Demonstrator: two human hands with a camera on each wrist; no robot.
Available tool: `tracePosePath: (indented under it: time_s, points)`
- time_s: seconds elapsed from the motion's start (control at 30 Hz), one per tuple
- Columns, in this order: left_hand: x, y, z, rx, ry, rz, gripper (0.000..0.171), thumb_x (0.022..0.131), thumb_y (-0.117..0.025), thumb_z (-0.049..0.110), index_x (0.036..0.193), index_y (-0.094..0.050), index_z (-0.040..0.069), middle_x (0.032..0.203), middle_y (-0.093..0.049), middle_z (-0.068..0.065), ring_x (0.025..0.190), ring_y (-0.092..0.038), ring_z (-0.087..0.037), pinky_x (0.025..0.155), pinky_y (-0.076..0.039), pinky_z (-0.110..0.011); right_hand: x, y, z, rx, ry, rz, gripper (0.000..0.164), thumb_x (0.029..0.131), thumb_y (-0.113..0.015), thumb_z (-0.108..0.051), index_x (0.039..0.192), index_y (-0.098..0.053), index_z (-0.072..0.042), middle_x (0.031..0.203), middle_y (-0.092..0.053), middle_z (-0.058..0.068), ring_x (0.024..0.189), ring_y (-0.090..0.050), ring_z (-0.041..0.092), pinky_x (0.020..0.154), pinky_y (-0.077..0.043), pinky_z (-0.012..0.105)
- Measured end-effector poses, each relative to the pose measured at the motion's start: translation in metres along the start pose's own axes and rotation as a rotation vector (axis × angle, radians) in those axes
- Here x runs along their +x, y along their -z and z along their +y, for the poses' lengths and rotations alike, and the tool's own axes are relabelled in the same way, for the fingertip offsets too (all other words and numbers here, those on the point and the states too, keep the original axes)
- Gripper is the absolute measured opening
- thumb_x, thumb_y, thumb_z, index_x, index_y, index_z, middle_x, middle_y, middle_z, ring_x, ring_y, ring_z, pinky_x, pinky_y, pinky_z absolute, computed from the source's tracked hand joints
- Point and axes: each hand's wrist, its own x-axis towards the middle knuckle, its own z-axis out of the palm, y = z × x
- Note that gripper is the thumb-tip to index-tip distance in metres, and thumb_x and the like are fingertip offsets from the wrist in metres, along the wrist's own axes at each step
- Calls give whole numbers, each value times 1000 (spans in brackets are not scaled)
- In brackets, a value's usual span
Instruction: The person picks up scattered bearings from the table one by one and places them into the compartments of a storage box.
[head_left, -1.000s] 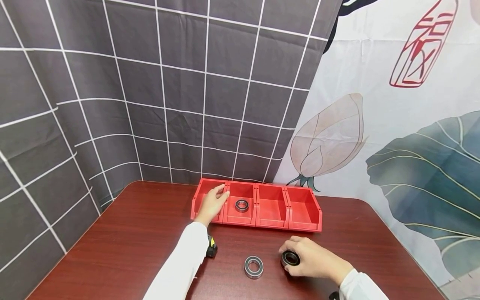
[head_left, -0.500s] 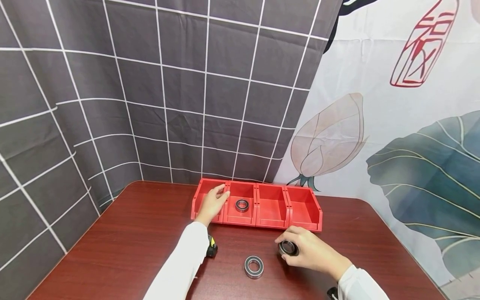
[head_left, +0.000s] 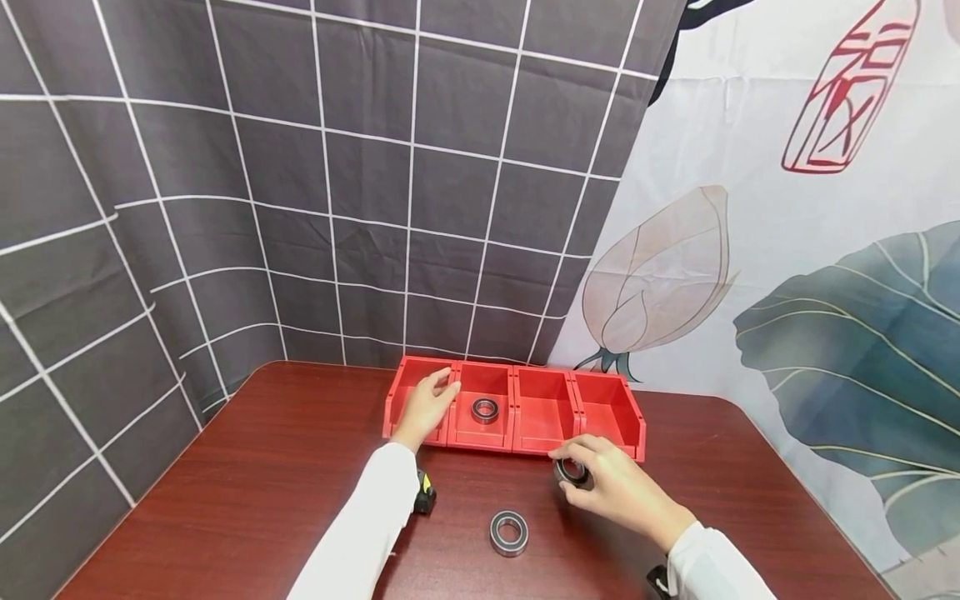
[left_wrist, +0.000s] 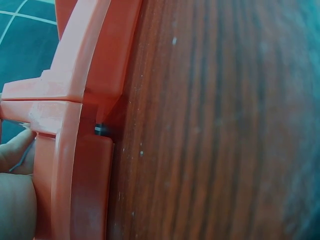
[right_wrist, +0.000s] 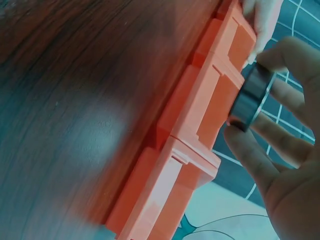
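Note:
My right hand [head_left: 618, 492] pinches a black ball bearing [right_wrist: 251, 97] between thumb and fingertips, held near the front of the red bins, around the third and fourth. The left hand [head_left: 426, 410] lies over the first red bin [head_left: 396, 408], its thumb and fingers at the divider beside the second bin; in the left wrist view it is mostly cut off. A second bearing [head_left: 476, 413] lies in the second bin [head_left: 480, 438]. Another bearing [head_left: 497, 546] with a grey face lies flat on the table, left of and nearer than the right hand.
The joined row of open red bins includes a third bin [head_left: 542, 417] and a fourth bin [head_left: 603, 423]. A black and yellow object [head_left: 424, 493] shows by the left sleeve. The brown table [head_left: 225, 492] ends at a grey checked cloth [head_left: 360, 208].
The right hand has moved forward and slightly left toward the bins, carrying its bearing. The left hand and the other bearings have stayed in place.

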Motion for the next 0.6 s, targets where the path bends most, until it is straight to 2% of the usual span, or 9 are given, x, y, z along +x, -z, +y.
tracePosePath:
  time_s: [0.27, 0.43, 0.6]
  points:
    - [1, 0, 0, -10, -7, 0, 55, 94, -62, 35, 143, -48, 16, 137, -54, -11, 122, -55, -30, 92, -51, -46, 11, -5, 3, -25, 26, 131, 38, 75, -77, -20, 112, -68, -19, 109, -61, -6, 96, -58, 10, 81, -56, 31]
    - [0, 0, 1, 1, -5, -1, 55, 94, -62, 35, 143, -48, 16, 137, -54, -11, 122, -55, -30, 92, -51, -45, 17, -7, 3, -20, 0, 133, 39, 76, -76, -20, 114, -67, -18, 110, -62, -5, 98, -58, 12, 84, -55, 33]
    - [0, 0, 2, 18, -33, 12, 54, 94, -62, 35, 142, -49, 13, 136, -54, -13, 121, -56, -30, 94, -50, -45, 22, -8, 3, -14, -28, 120, 40, 77, -76, -20, 115, -67, -18, 113, -62, -3, 103, -58, 16, 88, -54, 35]
